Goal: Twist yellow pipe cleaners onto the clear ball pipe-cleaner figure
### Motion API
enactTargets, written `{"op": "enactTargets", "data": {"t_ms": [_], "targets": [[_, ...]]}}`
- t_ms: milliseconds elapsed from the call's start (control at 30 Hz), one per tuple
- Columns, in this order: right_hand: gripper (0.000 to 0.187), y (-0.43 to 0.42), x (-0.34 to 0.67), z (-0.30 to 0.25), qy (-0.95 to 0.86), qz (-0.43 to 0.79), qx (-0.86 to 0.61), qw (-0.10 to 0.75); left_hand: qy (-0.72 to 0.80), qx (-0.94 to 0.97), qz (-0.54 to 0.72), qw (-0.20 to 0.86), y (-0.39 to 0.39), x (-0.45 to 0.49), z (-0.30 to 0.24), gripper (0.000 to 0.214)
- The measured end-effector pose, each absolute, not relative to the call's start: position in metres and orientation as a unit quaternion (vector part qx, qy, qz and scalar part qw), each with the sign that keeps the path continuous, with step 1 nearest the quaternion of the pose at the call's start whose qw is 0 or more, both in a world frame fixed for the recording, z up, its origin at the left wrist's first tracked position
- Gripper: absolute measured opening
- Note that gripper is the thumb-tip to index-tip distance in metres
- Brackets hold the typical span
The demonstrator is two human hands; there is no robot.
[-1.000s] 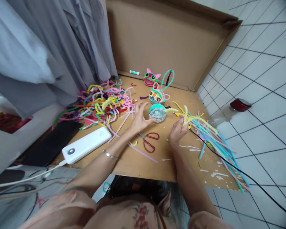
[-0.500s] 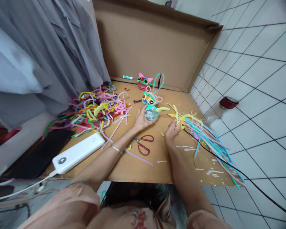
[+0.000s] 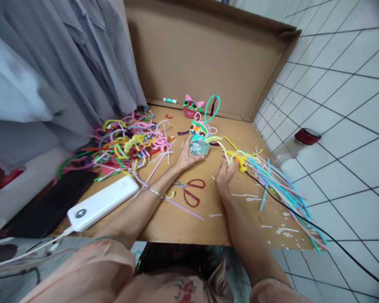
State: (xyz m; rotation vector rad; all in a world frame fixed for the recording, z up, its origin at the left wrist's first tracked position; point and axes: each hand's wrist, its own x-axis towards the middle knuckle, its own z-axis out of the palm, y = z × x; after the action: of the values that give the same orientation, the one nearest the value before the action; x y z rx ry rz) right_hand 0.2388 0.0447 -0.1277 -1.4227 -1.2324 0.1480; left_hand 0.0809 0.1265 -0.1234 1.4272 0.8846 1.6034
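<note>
In the head view, the left hand [image 3: 187, 155] curls around a translucent teal ball [image 3: 199, 145] at the middle of the brown table [image 3: 189, 227]. To its right, the right hand [image 3: 226, 170] pinches a bent, pale-yellow fuzzy stem [image 3: 224, 150] near a yellow plastic glue gun [image 3: 240, 160]; red-handled metal scissors [image 3: 185, 185] lie nearer, between the forearms.

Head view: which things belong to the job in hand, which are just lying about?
In the job:
teal ball, in the left hand
pale yellow fuzzy strip, in the right hand
likely yellow glue gun, scissors, strip bundle

Probably just lying about:
white power bank
black slab
red-lidded jar
green-and-white tube
</note>
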Motion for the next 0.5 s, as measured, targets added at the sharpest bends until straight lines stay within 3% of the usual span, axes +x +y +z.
{"op": "enactTargets", "data": {"t_ms": [300,500], "targets": [[0.035,0.04,0.229,-0.126,-0.553,0.039,-0.62,0.555,0.385,0.613,0.583,0.37,0.12,0.072,-0.114,0.089],[0.036,0.04,0.225,-0.132,-0.614,0.032,-0.582,0.532,0.479,0.662,0.511,0.268,0.103,0.058,-0.106,0.082]]}}
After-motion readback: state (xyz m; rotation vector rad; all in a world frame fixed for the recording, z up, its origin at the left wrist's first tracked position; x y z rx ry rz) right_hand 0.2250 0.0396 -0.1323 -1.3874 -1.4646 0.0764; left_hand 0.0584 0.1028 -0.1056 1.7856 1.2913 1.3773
